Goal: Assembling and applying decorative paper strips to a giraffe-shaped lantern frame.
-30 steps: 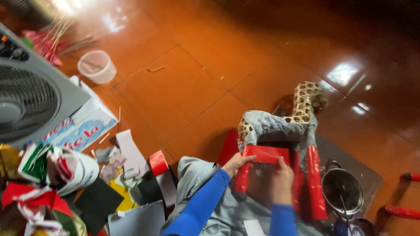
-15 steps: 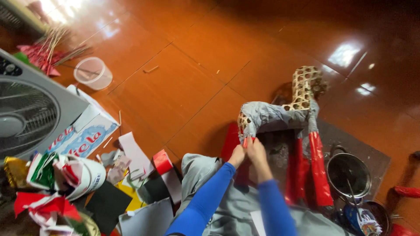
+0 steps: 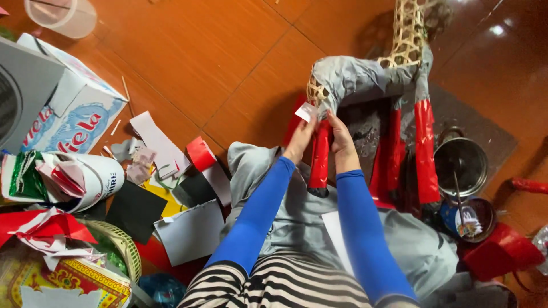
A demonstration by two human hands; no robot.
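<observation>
While both hands (image 3: 322, 134) pinch red leg (image 3: 319, 157), tiles open leftward.

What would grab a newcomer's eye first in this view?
The woven animal frame, grey-papered with red-wrapped legs, stands centre-right on the orange floor. The left hand and right hand grip one red leg. Coloured paper scraps litter the left side.

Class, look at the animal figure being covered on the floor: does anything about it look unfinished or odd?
Yes. The woven animal frame is unevenly covered: grey paper on its body and red on the legs, but bare lattice shows at the neck and rear end, where both hands press a white paper scrap.
</observation>
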